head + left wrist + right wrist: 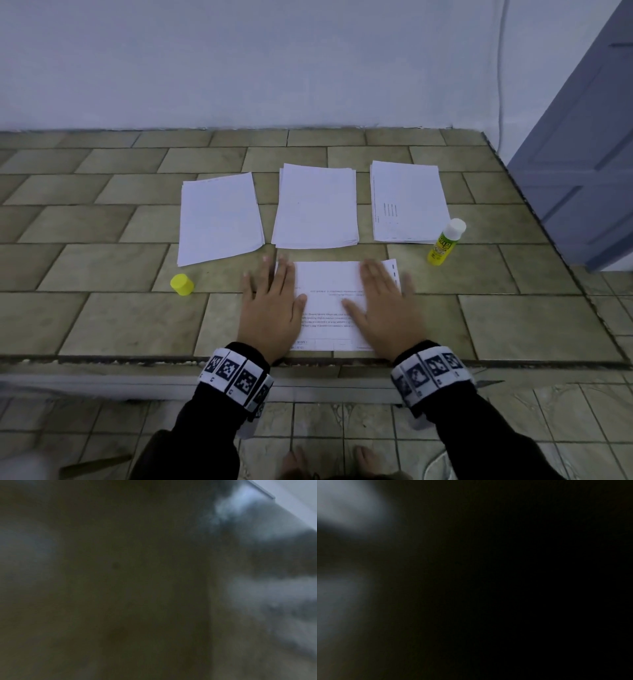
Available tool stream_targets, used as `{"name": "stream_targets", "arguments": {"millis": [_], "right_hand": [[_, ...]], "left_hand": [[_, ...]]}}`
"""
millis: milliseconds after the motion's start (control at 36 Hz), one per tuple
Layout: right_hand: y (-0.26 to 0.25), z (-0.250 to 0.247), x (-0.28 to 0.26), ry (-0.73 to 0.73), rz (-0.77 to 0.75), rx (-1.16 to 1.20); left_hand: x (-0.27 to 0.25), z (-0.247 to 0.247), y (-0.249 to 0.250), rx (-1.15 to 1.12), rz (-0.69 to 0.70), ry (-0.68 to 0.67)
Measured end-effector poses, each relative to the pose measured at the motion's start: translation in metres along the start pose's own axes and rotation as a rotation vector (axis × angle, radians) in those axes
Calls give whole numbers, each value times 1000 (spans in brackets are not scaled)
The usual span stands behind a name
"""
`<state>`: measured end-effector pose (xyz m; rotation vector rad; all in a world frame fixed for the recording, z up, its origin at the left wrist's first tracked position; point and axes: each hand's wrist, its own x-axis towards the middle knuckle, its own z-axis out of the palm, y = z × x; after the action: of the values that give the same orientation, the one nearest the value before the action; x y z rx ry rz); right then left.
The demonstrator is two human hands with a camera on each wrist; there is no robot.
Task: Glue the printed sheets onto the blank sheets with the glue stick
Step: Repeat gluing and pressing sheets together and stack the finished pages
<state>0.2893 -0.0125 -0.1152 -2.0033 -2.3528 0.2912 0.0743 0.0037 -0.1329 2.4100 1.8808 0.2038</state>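
Both palms down now: my left hand [270, 303] lies flat with its fingers [281, 274] straight and spread over the left edge of the printed sheet [330, 308], and my right hand [385, 305] is flat on its right side, fingers stretched forward, pinching nothing. I'd say I'm pressing the sheet down so the glue takes against whatever blank sheet is under it, though I can't see a lower sheet for sure. It sits at the near edge of the tiled counter [102, 267], right in front of me, text upside down from my side. Beyond it, three stacks in a row: a left stack [219, 217], a middle stack [317, 205] that looks blank, and a right stack [407, 202] with faint print on top, probably my supply, kept within reach. The glue stick [445, 243] stands upright just off the right stack's near corner, white top showing; its yellow cap [182, 284] sits well apart on the left, so the tube is open for the next pass. Both wrist views are dark blur, nothing to read there.
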Motion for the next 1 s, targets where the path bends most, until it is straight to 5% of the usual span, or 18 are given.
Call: {"name": "stream_targets", "arguments": {"millis": [250, 417, 528, 805, 1000], "right_hand": [[17, -3, -5, 132, 178, -3], [-42, 4, -4, 63, -151, 66], [-55, 16, 4, 49, -208, 39], [16, 3, -5, 133, 82, 17], [-10, 6, -1, 179, 138, -23]], "left_hand": [[1, -2, 2, -6, -6, 5], [0, -1, 1, -10, -3, 9], [1, 1, 1, 5, 10, 10], [0, -1, 1, -20, -16, -22], [-1, -1, 2, -21, -25, -49]]}}
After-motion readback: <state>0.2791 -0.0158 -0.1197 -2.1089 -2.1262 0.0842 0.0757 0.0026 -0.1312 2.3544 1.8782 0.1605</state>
